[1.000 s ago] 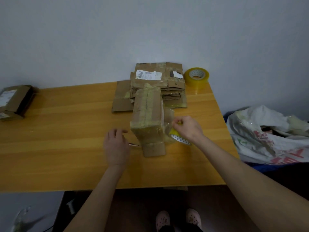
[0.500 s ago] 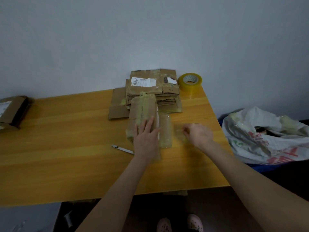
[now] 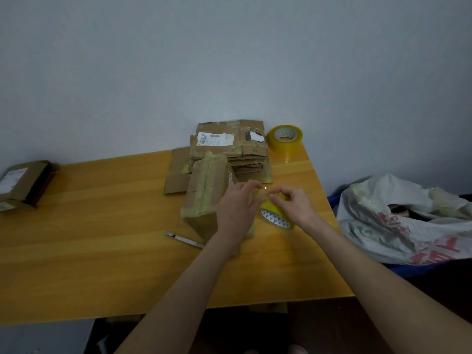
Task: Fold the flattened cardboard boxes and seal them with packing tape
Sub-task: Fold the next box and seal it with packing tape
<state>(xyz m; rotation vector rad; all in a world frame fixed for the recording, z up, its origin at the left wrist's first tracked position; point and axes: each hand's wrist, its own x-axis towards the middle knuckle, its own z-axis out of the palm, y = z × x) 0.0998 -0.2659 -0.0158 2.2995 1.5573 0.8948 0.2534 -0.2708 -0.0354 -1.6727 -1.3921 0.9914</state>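
Right hand [image 3: 293, 206] grips packing-tape roll [image 3: 275, 217]; left hand [image 3: 237, 209] fingers narrow, apparently pinching tape end [image 3: 264, 191]; taped box [image 3: 204, 192] just left.

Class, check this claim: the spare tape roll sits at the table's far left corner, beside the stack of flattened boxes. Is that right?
No. The head view shows the spare tape roll at the table's far right corner, beside the stack of flattened boxes.

Hands [image 3: 237, 208] [image 3: 293, 205] pinching tape roll [image 3: 274, 217], box [image 3: 204, 195] beside
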